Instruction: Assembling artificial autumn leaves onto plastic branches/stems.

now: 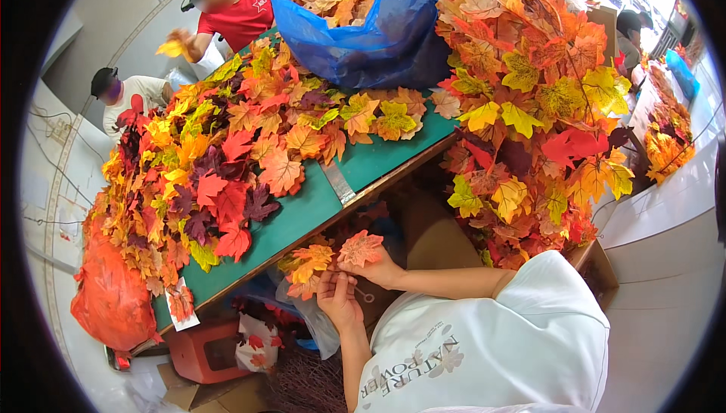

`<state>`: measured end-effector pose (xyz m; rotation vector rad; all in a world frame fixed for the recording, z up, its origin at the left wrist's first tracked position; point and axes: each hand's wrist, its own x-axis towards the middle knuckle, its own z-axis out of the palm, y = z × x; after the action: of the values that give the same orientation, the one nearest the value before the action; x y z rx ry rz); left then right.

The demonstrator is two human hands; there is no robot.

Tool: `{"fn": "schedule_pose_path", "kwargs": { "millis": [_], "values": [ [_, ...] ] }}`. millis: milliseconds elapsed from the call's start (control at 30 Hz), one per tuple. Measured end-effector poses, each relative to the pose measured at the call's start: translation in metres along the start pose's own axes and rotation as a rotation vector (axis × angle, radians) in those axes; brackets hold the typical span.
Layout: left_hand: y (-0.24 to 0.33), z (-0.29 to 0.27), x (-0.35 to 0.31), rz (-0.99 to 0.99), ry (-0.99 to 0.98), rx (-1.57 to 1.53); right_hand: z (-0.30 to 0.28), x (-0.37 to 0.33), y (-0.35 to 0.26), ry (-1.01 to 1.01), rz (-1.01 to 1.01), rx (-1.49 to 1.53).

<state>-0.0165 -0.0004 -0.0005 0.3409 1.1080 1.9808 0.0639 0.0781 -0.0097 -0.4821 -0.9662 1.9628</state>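
Green table carries a deep heap of loose artificial maple leaves, with a blue bag of more behind. Below its near edge, the left hand pinches a thin stem, fingers closed, beside an orange leaf cluster. The right hand grips one orange leaf. Stem detail appears small and partly hidden. Risk: leaf slips off the stem under a loose pinch; the heap overhangs the edge and could spill

one blue bag, one orange bag, one green table, countless leaves.
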Motion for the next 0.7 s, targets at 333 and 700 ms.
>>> {"fn": "schedule_pose_path", "kwargs": {
  "millis": [333, 700],
  "values": [
    [-0.009, -0.008, -0.002, 0.015, 0.041, 0.008, -0.008, -0.003, 0.006, -0.058, 0.095, -0.159],
    [-0.013, -0.014, 0.009, -0.187, 0.129, -0.272, -0.043, -0.006, -0.011, -0.325, -0.382, -0.86]
  ]
}}
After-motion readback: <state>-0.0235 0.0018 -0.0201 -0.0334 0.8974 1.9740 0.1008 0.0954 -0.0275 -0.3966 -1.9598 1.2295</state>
